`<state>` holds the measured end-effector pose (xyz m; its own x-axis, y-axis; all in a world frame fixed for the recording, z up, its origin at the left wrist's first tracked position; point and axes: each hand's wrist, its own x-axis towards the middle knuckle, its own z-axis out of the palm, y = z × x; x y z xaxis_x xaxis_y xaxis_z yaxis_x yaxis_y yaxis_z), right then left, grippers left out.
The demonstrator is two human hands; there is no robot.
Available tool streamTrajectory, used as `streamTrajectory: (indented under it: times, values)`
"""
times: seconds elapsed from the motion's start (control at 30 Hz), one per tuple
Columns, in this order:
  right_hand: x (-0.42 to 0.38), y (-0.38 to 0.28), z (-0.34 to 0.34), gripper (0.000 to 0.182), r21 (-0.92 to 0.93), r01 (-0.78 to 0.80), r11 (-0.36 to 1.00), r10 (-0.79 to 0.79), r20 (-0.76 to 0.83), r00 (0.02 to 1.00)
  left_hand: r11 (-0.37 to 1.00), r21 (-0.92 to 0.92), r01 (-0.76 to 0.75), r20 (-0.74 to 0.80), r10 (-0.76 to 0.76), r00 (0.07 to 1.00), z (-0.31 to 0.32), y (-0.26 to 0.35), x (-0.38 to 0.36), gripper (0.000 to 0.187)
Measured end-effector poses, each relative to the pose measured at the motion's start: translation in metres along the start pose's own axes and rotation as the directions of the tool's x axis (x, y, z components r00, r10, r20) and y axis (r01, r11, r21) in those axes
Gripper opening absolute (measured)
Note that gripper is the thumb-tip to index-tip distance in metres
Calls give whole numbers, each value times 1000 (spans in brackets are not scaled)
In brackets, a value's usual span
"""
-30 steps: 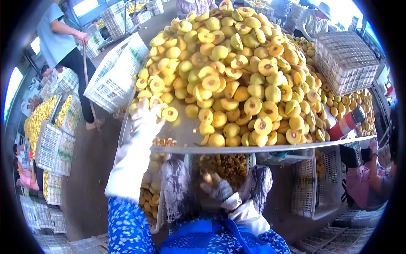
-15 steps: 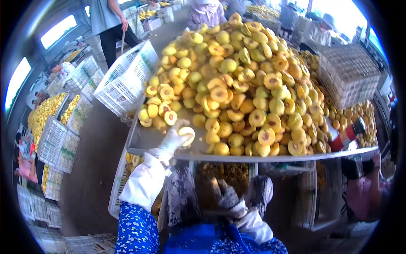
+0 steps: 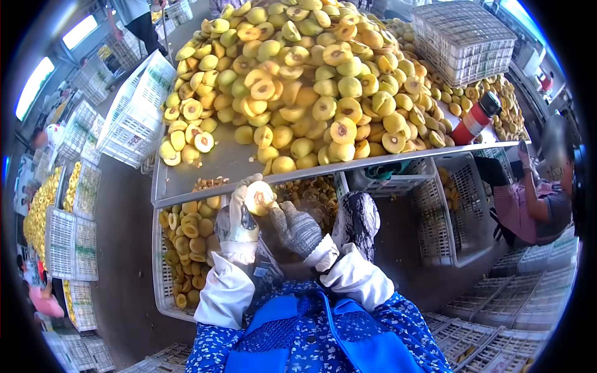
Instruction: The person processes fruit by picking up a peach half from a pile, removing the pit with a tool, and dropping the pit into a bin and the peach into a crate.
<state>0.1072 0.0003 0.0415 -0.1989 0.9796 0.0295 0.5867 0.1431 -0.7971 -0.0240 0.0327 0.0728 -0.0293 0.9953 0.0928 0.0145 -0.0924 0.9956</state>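
My left hand (image 3: 237, 214), in a pale glove, is closed around a yellow peach half (image 3: 259, 198), held just in front of the table edge. Its cut face is turned up and shows a reddish-brown centre. My right hand (image 3: 297, 229), in a grey knitted glove, has its fingers curled against the fruit's right side; whether a small tool sits in them I cannot make out. Beyond both hands, a large heap of peach halves (image 3: 344, 130) covers much of the metal table (image 3: 231, 150). Below my left hand stands a crate (image 3: 158, 273) of peach halves.
Brown scraps (image 3: 314, 194) lie below the table edge. A red bottle (image 3: 474, 121) and an upturned crate (image 3: 465, 43) are on the table's right. A white crate (image 3: 134, 115) stands at its left. Another person (image 3: 528, 202) sits at right; stacked crates (image 3: 71, 242) line the left.
My left hand has drawn back from the tabletop towards me with the peach half. My right hand has risen to meet it at the fruit. The view has tilted down.
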Motion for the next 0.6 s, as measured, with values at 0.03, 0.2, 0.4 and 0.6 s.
streamTrajectory:
  times: [0.03, 0.2, 0.4, 0.6]
  values:
    - [1, 5, 6, 39, 5, -63, 998, 63, 13, 998, 985, -159, 62, 8, -61, 998, 0, -4, -2, 42]
    - [-10, 2, 9, 34, -99, 37, 994, -36, 15, 999, 919, -341, 197, -65, -232, 971, 18, 15, -19, 48]
    - [-21, 16, 17, 27, -65, 217, 974, -220, -39, 975, 796, -585, 155, -117, -272, 955, 32, 12, -28, 49]
    - [-16, 28, 21, 29, 46, 218, 975, -217, -20, 976, 971, -217, 95, -261, -151, 953, 43, 27, -38, 53]
